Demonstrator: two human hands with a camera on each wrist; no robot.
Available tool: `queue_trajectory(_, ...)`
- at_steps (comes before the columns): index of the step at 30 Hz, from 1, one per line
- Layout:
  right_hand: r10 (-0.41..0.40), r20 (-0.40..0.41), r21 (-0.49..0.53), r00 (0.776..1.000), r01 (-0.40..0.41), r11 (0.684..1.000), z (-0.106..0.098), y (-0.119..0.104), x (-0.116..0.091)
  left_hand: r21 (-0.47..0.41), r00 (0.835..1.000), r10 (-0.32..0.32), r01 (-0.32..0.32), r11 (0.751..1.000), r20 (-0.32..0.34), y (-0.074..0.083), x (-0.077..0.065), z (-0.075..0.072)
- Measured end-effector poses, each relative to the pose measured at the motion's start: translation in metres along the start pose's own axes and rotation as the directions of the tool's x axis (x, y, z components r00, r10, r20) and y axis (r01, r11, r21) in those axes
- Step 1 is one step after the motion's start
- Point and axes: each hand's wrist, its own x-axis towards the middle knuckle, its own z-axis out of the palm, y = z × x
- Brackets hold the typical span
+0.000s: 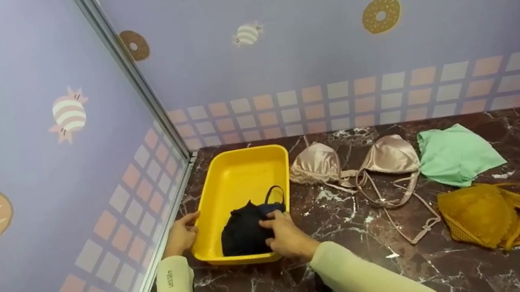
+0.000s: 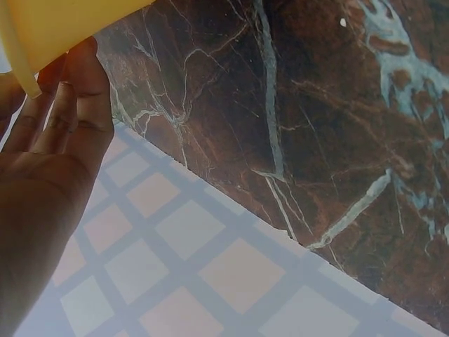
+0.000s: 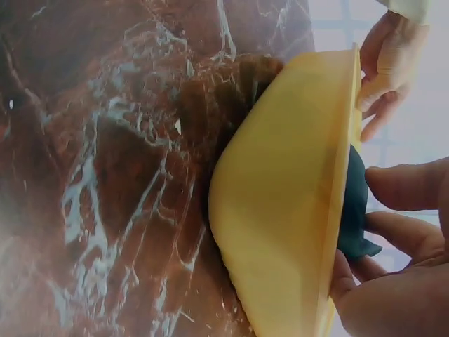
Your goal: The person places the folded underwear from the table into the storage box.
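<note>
A yellow basin [image 1: 237,176] stands near the left wall. Inside its near end lies a black bra [image 1: 243,233], partly covered by my right hand, with a navy piece [image 1: 270,208] and thin strap beside it. My left hand [image 1: 182,235] grips the basin's left rim; in the left wrist view, the fingers [image 2: 91,77] reach under the edge. My right hand [image 1: 288,234] comes over the right rim, its thumb and fingertips touching the dark fabric. In the right wrist view, the thumb [image 3: 403,186] and forefinger stand apart on the dark cloth [image 3: 356,203].
Right of the basin lies a pink satin bra [image 1: 391,155], its cups spread and straps trailing. Further right are a mint-green garment [image 1: 459,155] and a mustard lace bra [image 1: 483,217]. Walls close the marbled table [image 1: 356,278] at left and back. Something dark shows under my right forearm.
</note>
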Motion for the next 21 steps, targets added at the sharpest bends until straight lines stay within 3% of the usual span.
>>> queue_trajectory(5, -0.101, -0.074, -0.007, 0.992, 0.1, 0.995, -0.017, 0.017, -0.005, 0.002, 1.0, -0.007, 0.007, 1.0, 0.008, 0.002, 0.003, 0.003)
queue_trajectory(12, -0.195, -0.202, -0.019, 0.96, 0.195, 0.981, -0.055, 0.044, -0.013, 0.029, 1.0, 0.005, -0.005, 1.0, 0.031, 0.007, 0.007, 0.006)
queue_trajectory(16, -0.215, -0.268, -0.057, 0.939, 0.207, 0.977, -0.078, 0.057, -0.019, 0.05, 0.999, 0.033, -0.034, 0.998, 0.019, 0.004, 0.005, 0.004)
queue_trajectory(21, -0.181, -0.294, -0.081, 0.939, 0.164, 0.983, -0.107, 0.073, -0.031, 0.051, 0.999, 0.037, -0.037, 0.998, 0.005, 0.001, 0.001, 0.001)
